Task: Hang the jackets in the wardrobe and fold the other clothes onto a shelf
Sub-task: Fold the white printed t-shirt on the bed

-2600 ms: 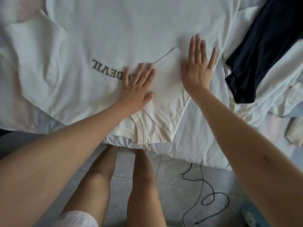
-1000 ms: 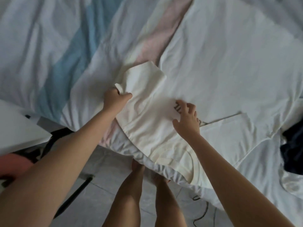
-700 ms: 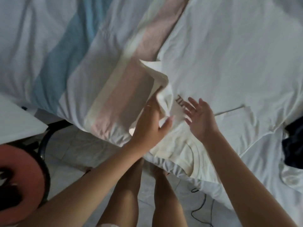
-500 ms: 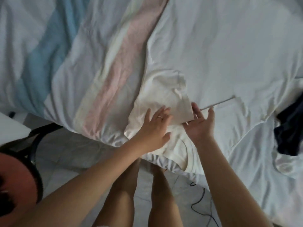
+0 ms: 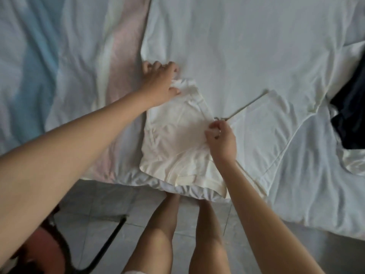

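Cream-white T-shirt (image 5: 227,56) lies spread across the bed (image 5: 59,76), reaching its near edge, with one side flap (image 5: 177,135), probably the sleeve though blur hides the seams, turned in: this is the folding step. The left hand (image 5: 160,82) grips the flap's bunched far corner; the right hand (image 5: 222,141) pinches its inner edge. Next, I judge: flatten this flap, then fold the shirt's other side in. A dark garment (image 5: 351,115) crowds the bed's right edge, and a chair (image 5: 37,242) stands beyond the near-left.
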Motion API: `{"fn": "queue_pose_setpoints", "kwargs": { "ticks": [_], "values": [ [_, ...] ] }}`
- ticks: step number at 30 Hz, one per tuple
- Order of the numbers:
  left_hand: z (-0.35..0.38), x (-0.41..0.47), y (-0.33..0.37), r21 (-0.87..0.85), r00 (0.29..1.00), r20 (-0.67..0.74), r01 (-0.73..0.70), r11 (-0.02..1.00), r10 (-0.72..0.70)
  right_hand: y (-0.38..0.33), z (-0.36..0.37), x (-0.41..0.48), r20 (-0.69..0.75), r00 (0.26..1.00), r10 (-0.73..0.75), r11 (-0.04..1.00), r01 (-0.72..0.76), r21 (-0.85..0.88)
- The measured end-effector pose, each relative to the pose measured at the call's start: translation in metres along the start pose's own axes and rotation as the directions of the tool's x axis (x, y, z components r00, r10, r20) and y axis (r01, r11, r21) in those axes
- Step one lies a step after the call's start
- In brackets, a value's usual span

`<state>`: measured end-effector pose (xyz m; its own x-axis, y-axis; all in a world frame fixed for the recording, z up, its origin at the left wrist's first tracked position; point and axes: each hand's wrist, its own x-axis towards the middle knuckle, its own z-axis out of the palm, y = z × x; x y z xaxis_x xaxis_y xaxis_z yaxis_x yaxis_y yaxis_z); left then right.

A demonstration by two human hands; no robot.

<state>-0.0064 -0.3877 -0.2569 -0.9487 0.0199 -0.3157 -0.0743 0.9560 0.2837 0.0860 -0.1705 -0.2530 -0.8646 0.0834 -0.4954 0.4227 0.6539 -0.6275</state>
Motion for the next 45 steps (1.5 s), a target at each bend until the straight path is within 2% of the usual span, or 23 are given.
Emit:
{"fn": "queue_pose_setpoints", "kwargs": {
  "ticks": [2, 3, 5, 7, 10, 15, 20, 23, 25, 26, 27, 29, 30, 31, 33, 34, 36, 38, 41, 43, 45],
  "values": [
    [-0.006, 0.006, 0.0, -0.039, 0.994, 0.072, -0.084, 0.996, 0.087, 0.0, -0.003, -0.004, -0.015, 1.0, 0.004, 0.997, -0.003, 0.076],
    [-0.009, 0.007, -0.001, -0.12, 0.987, 0.08, -0.131, 0.984, 0.141, -0.001, -0.006, -0.006, -0.032, 0.999, -0.029, 0.995, 0.032, 0.092],
    [-0.016, 0.007, -0.004, -0.319, 0.979, 0.021, -0.184, 0.93, 0.2, -0.007, -0.012, -0.011, -0.064, 0.99, -0.124, 0.989, 0.128, 0.068],
    [-0.022, 0.008, -0.011, -0.386, 0.981, -0.073, -0.194, 0.902, 0.18, -0.013, -0.018, -0.013, -0.112, 0.972, -0.209, 0.976, 0.215, 0.047],
    [-0.02, 0.012, -0.018, -0.36, 0.989, -0.1, -0.14, 0.923, 0.111, -0.017, -0.03, -0.006, -0.14, 0.954, -0.264, 0.964, 0.266, -0.006],
    [-0.006, 0.02, -0.016, -0.136, 0.991, -0.055, -0.126, 0.983, 0.119, 0.0, -0.034, 0.022, -0.028, 0.981, -0.191, 0.975, 0.186, -0.121],
    [-0.006, 0.019, -0.013, -0.073, 0.985, -0.091, -0.152, 0.986, 0.145, 0.007, -0.036, 0.035, 0.096, 0.969, -0.228, 0.944, 0.245, -0.224],
    [-0.003, 0.012, -0.009, -0.003, 0.97, -0.184, -0.163, 0.987, 0.159, 0.006, -0.031, 0.033, 0.021, 0.978, -0.206, 0.946, 0.205, -0.253],
    [0.003, -0.003, 0.0, 0.065, 0.941, -0.273, -0.192, 0.979, 0.202, 0.004, -0.022, 0.025, -0.077, 0.961, -0.265, 0.877, 0.207, -0.434],
    [0.009, -0.016, 0.008, 0.083, 0.924, -0.301, -0.22, 0.972, 0.234, 0.003, -0.017, 0.021, -0.065, 0.938, -0.339, 0.811, 0.257, -0.526],
    [0.017, -0.032, 0.015, 0.087, 0.916, -0.303, -0.247, 0.965, 0.262, 0.002, -0.01, 0.016, 0.016, 0.908, -0.418, 0.733, 0.348, -0.585],
    [0.044, -0.073, 0.027, 0.092, 0.927, -0.223, -0.286, 0.954, 0.3, 0.008, 0.001, 0.01, 0.263, 0.784, -0.561, 0.507, 0.578, -0.64],
    [0.06, -0.097, 0.027, 0.122, 0.941, -0.138, -0.292, 0.948, 0.308, 0.015, 0.004, 0.011, 0.361, 0.731, -0.58, 0.404, 0.642, -0.651],
    [0.075, -0.12, 0.025, 0.17, 0.949, -0.044, -0.301, 0.938, 0.313, 0.024, 0.004, 0.015, 0.409, 0.725, -0.554, 0.359, 0.651, -0.669],
    [0.097, -0.165, 0.013, 0.266, 0.961, 0.087, -0.278, 0.923, 0.264, 0.04, -0.002, 0.019, 0.412, 0.795, -0.445, 0.397, 0.588, -0.705],
    [0.102, -0.184, 0.008, 0.281, 0.971, 0.103, -0.237, 0.93, 0.217, 0.046, -0.006, 0.021, 0.401, 0.827, -0.394, 0.434, 0.552, -0.712],
    [0.104, -0.214, 0.006, 0.254, 0.991, 0.063, -0.127, 0.959, 0.114, 0.047, -0.009, 0.015, 0.384, 0.856, -0.345, 0.507, 0.515, -0.692],
    [0.103, -0.226, 0.014, 0.129, 1.0, -0.02, -0.01, 0.992, 0.013, 0.044, -0.014, 0.004, 0.355, 0.851, -0.387, 0.565, 0.523, -0.638],
    [0.096, -0.226, 0.026, -0.106, 0.964, -0.174, 0.185, 0.977, -0.202, 0.059, -0.018, -0.02, 0.37, 0.821, -0.435, 0.542, 0.567, -0.621],
    [0.086, -0.219, 0.028, -0.212, 0.945, -0.155, 0.252, 0.944, -0.287, 0.076, -0.025, -0.035, 0.409, 0.821, -0.398, 0.521, 0.569, -0.636],
    [0.081, -0.219, 0.027, -0.214, 0.956, -0.092, 0.255, 0.943, -0.28, 0.1, -0.039, -0.049, 0.473, 0.816, -0.334, 0.466, 0.579, -0.67]
  ]
}}
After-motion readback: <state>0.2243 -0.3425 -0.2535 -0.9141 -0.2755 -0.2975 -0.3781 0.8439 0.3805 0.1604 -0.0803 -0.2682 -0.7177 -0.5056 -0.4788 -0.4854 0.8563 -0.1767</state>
